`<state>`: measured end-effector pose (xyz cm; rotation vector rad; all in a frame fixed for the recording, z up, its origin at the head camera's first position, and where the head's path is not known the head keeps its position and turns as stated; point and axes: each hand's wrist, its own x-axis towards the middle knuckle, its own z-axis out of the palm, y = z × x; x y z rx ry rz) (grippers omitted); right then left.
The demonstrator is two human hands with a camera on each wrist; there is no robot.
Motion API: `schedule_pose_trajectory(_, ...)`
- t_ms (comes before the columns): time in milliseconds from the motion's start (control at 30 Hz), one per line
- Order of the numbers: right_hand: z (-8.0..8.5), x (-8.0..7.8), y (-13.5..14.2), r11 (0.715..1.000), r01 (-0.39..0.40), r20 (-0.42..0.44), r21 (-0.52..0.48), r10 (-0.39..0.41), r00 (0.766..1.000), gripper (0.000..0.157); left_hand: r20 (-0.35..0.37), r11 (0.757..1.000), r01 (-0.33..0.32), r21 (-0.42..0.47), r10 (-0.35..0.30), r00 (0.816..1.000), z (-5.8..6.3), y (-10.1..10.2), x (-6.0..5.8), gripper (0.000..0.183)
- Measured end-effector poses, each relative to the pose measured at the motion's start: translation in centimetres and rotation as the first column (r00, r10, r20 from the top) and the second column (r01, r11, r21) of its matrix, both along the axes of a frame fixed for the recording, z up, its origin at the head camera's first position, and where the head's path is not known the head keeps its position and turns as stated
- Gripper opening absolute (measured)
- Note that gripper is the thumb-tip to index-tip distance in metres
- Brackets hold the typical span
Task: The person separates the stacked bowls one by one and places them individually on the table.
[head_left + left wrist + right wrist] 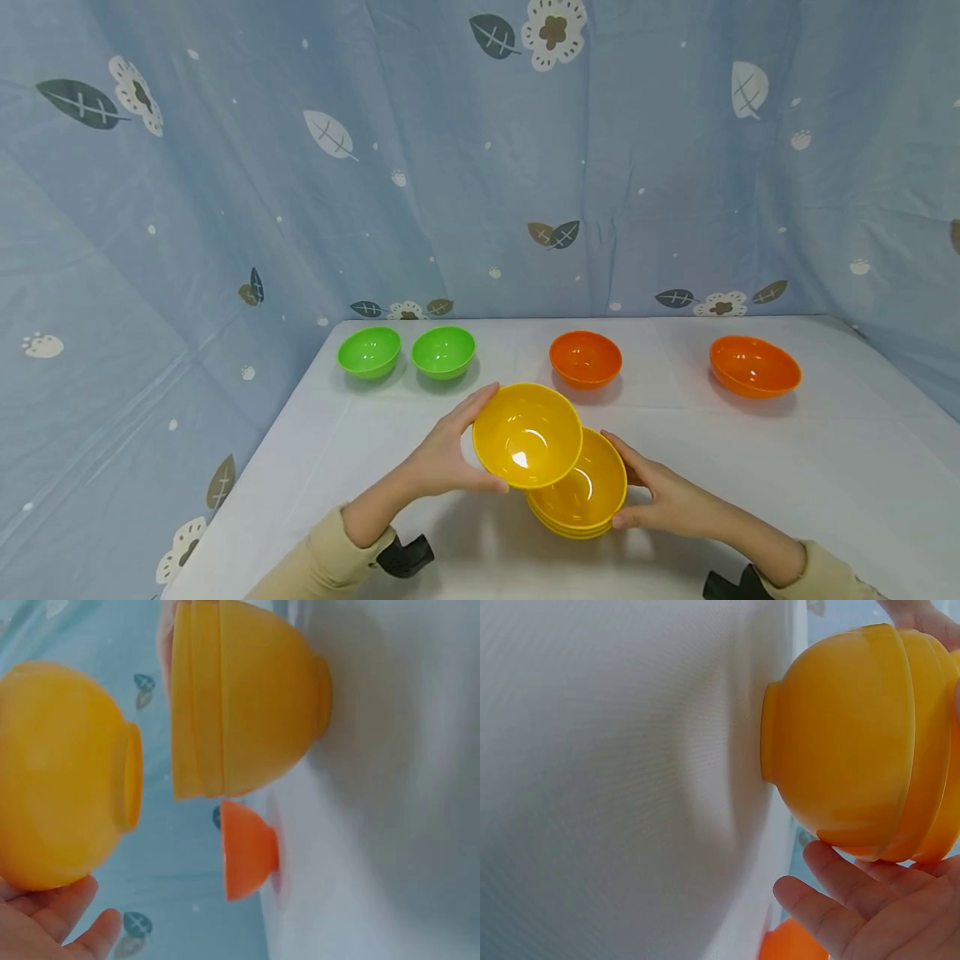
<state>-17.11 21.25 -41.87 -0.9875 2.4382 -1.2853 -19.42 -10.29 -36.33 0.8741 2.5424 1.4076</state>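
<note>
My left hand (448, 463) grips a single yellow bowl (525, 435) by its rim, thumb on the near side and fingers on the far side. That bowl is raised and slightly tilted, overlapping the upper left of a stack of yellow bowls (592, 492) in the head view. My right hand (660, 493) holds the stack at its right side, between thumb and fingers. Three nested rims show on the stack (255, 697) in the left wrist view, with a gap between it and the single bowl (60, 772). Whether the stack's foot touches the table cannot be told.
Two green bowls (369, 353) stand side by side at the back left of the white-covered table (480, 575). Behind the stack is an orange bowl (585, 360); another orange bowl (754, 367) stands at the back right, seemingly tilted. A blue patterned curtain (480, 167) hangs behind.
</note>
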Motion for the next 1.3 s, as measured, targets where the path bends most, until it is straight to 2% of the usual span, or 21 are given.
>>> schedule_pose_trajectory(433, 0.1, -0.1, -0.1, 1.000, 0.020, 0.015, 0.020, -0.020, 1.000, 0.091, -0.023, 0.995, -0.086, 0.047, 0.087, 0.996, 0.2, -3.0, -0.5, 0.102)
schedule_pose_trajectory(700, 0.1, 0.0, -0.2, 1.000, 0.023, 0.023, 0.012, -0.023, 0.999, 0.091, -0.035, 0.986, -0.164, 0.036, 0.165, 0.986, -0.1, -4.7, -0.9, 0.102)
schedule_pose_trajectory(867, 0.1, 0.1, -0.2, 0.999, 0.027, 0.030, 0.018, -0.028, 0.999, 0.091, -0.055, 0.981, -0.192, 0.040, 0.194, 0.979, -0.3, -5.6, -1.0, 0.101)
schedule_pose_trajectory(1300, 0.1, 0.1, -0.1, 1.000, 0.022, 0.029, 0.010, -0.022, 0.999, 0.091, 0.008, 0.956, -0.294, 0.018, 0.294, 0.956, -0.8, -7.9, -0.8, 0.098)
